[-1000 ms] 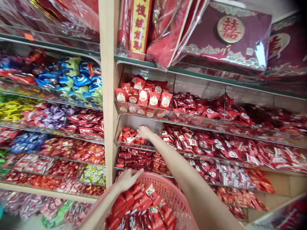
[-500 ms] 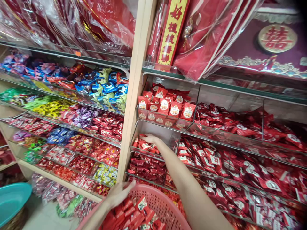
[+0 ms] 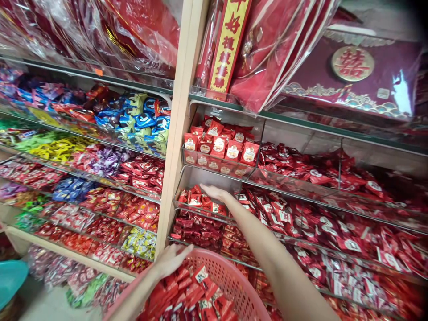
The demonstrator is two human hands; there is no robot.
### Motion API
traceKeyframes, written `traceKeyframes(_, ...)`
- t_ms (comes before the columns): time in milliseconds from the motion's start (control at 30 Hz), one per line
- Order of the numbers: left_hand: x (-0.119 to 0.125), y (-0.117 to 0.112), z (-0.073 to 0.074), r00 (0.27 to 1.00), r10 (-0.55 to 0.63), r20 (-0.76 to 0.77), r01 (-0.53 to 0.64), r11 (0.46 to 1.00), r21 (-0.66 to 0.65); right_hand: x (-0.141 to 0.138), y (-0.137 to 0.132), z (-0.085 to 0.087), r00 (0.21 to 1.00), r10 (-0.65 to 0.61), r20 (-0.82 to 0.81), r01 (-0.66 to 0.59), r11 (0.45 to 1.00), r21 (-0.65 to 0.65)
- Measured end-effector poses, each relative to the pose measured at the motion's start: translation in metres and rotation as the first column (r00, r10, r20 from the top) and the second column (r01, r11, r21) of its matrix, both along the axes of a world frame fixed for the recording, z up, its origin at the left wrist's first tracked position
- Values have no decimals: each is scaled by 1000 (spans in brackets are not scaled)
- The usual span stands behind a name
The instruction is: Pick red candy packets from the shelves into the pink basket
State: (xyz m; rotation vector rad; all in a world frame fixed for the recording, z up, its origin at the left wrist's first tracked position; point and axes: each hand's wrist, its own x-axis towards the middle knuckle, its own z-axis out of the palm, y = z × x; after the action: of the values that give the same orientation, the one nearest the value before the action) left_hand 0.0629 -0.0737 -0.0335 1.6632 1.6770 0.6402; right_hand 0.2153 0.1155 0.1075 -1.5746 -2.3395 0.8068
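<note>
My right hand (image 3: 215, 192) reaches into a clear shelf compartment, just above and beside small red wrapped sweets (image 3: 197, 199). Its fingers are stretched out flat, and no sweet shows in it. Lower down, my left hand (image 3: 170, 261) is at the far left rim of a pink perforated plastic basket (image 3: 230, 267), its thumb over the inner side and the other fingers partly hidden outside. Many red packets (image 3: 190, 290), some with a cream panel and black lettering, fill the basket. My left forearm crosses its left side.
A wooden upright (image 3: 174, 129) divides the shelves. Red packets (image 3: 219, 147) stand in the compartment above; more red sweets (image 3: 281, 209) lie to the right. Colourful sweets (image 3: 133, 120) fill the left shelves. A turquoise basin (image 3: 11, 283) is at lower left.
The view has swung slightly right. My right hand has shifted right off the sweets in the compartment, and its fingers have straightened. The left hand stays at the basket rim.
</note>
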Motion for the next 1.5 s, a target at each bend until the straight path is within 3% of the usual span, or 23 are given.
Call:
traceKeyframes(233,5,0,2,1000,5,5,-5,1000,19,25,-5,17,918,31,394,-21,999,-29)
traceKeyframes(500,9,-2,8,1000,-15,-9,15,999,41,24,-28,4,851,38,525,-77,996,53)
traceKeyframes(700,14,-1,17,997,-28,-71,30,999,23,33,-45,7,877,-27,480,-90,972,218)
traceKeyframes(833,18,2,20,997,-57,-56,59,997,42,38,-62,26,904,-79,421,-70,942,329)
traceKeyframes(933,20,4,21,995,-59,-84,63,997,46,48,-93,47,941,-92,324,-68,890,451)
traceKeyframes(1000,20,4,21,994,-55,-92,60,997,45,57,-123,53,988,1,157,-80,863,499)
traceKeyframes(1033,19,4,22,994,-58,-94,62,997,45,61,-139,50,996,69,61,-89,892,444)
traceKeyframes(1100,19,4,22,991,-75,-113,81,995,51,70,-169,30,969,206,-133,-177,963,202)
traceKeyframes(1167,19,5,23,985,-91,-148,101,993,62,77,-190,-6,929,260,-265,-285,956,-62)
traceKeyframes(1233,20,5,23,981,-79,-175,91,994,62,81,-201,-50,925,247,-287,-317,920,-230)
traceKeyframes(1300,22,6,23,981,-62,-181,74,996,56,82,-204,-87,936,249,-250,-311,916,-253)
traceKeyframes(1367,25,7,24,981,-69,-184,79,996,50,80,-204,-111,949,261,-177,-290,942,-166)
traceKeyframes(1500,29,7,26,976,-83,-199,95,994,52,76,-205,-125,969,247,-21,-248,969,-25)
